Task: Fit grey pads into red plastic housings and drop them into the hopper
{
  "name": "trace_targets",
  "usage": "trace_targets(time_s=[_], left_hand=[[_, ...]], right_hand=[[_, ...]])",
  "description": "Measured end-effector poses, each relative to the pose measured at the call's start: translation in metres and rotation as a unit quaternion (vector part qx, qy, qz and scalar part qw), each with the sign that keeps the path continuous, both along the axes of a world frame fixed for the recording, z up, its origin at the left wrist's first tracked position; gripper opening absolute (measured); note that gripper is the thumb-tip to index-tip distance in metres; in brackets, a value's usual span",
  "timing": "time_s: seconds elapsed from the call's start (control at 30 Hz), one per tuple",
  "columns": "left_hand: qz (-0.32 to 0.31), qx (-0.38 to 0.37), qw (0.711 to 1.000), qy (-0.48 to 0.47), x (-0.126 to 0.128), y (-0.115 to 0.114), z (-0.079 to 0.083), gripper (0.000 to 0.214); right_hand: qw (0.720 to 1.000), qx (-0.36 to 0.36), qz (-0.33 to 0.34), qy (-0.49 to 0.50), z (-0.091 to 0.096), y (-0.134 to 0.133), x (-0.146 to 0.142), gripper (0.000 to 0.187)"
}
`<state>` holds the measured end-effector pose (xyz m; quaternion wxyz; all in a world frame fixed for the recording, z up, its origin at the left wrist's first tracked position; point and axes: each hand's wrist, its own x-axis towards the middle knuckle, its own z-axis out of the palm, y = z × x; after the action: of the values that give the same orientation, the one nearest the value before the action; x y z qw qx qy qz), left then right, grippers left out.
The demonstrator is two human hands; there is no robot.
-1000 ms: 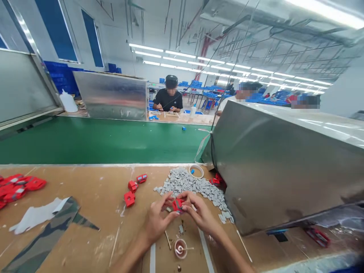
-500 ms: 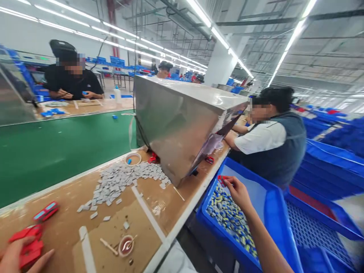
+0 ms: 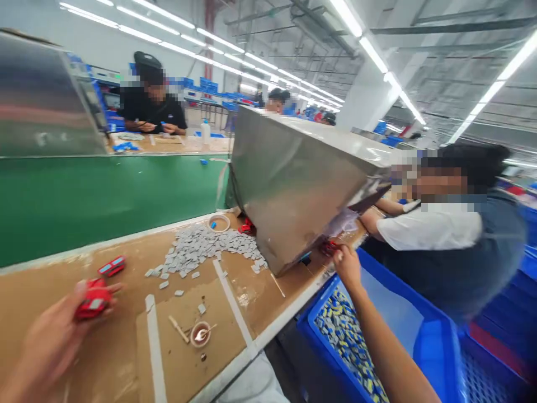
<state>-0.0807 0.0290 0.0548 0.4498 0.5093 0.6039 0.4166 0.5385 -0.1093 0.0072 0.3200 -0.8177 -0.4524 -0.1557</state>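
My left hand [image 3: 54,336] is at the lower left over the brown worktable [image 3: 126,347], its fingers closed on a red plastic part [image 3: 93,299]. My right arm stretches out to the right, and my right hand [image 3: 346,264] is at the table's edge beside the metal box [image 3: 302,179], fingers curled by a small red part [image 3: 329,246]. I cannot tell whether it grips that part. Another red part [image 3: 111,266] lies on the table near a heap of small grey pieces [image 3: 205,249].
A blue crate [image 3: 428,336] with several small yellow and grey pieces stands below my right arm. A green conveyor belt [image 3: 104,196] runs behind the table. A small cup with a stick [image 3: 200,333] and a tape roll [image 3: 218,223] sit on the table. One person sits close at the right, another across the belt.
My right hand has moved from over the blue crate up to the table edge by the metal box. My left hand has lifted the red part, and the view has swung slightly left.
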Motion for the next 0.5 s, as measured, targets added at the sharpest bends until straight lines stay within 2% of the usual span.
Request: trace_targets(time_s=[0.03, 0.1, 0.17, 0.23, 0.3, 0.4, 0.5], left_hand=[[0.021, -0.063, 0.996, -0.063, 0.006, -0.005, 0.002, 0.055], [0.039, -0.129, 0.983, -0.124, 0.022, -0.014, 0.006, 0.058], [0.029, -0.149, 0.976, -0.158, 0.036, -0.018, 0.005, 0.060], [-0.001, -0.159, 0.969, -0.188, 0.045, -0.021, 0.000, 0.059], [-0.059, -0.138, 0.966, -0.208, 0.050, -0.024, -0.008, 0.054], [-0.135, -0.068, 0.976, -0.156, 0.050, -0.028, -0.020, 0.053], [-0.146, 0.009, 0.985, -0.087, 0.050, -0.028, -0.032, 0.057]], right_hand=[[1.000, 0.001, 0.009, -0.001, 0.002, -0.009, -0.007, 0.029], [0.999, -0.008, 0.034, 0.015, 0.002, -0.031, -0.021, 0.038], [0.990, -0.079, 0.091, 0.078, -0.001, -0.053, -0.035, 0.041], [0.960, -0.164, 0.174, 0.147, -0.005, -0.067, -0.054, 0.044], [0.930, -0.202, 0.246, 0.187, -0.006, -0.073, -0.082, 0.045], [0.895, -0.217, 0.323, 0.216, -0.001, -0.064, -0.143, 0.040], [0.864, -0.206, 0.381, 0.256, 0.005, -0.042, -0.209, 0.034]])
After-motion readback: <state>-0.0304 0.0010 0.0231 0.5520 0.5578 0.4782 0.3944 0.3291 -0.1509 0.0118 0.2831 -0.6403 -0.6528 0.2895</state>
